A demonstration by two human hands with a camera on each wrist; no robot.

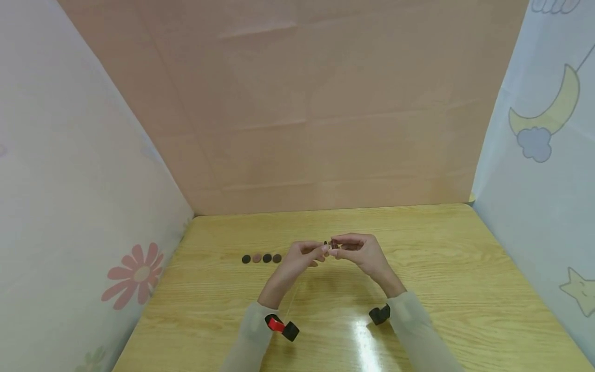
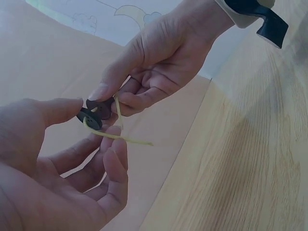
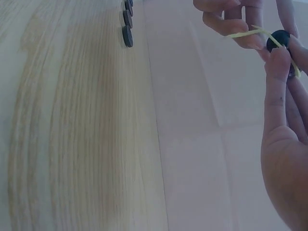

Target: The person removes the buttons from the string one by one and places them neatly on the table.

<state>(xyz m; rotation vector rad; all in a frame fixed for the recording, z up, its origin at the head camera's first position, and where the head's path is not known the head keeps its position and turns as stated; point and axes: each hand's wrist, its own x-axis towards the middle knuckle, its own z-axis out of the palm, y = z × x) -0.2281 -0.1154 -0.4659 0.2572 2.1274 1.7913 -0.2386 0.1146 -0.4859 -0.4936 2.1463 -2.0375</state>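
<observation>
In front of me, above the table, both hands meet at the fingertips. The left hand (image 1: 296,260) pinches a black button (image 2: 88,119) between thumb and fingers. A yellow string (image 2: 132,141) runs through this button, its loose end sticking out past the left fingers in the left wrist view. Close against it, the right hand (image 1: 367,254) holds a dark reddish-brown button (image 2: 103,109) by thumb and fingertips, with part of the string beside it. Fingers hide some of both buttons, so how the string passes between them cannot be fully seen.
Several round buttons lie in a row on the wooden table (image 1: 223,310) left of the hands, among them a black one (image 1: 246,259) and a reddish-brown one (image 1: 257,258). A brown sheet (image 1: 325,129) stands behind the table, with patterned white panels on both sides.
</observation>
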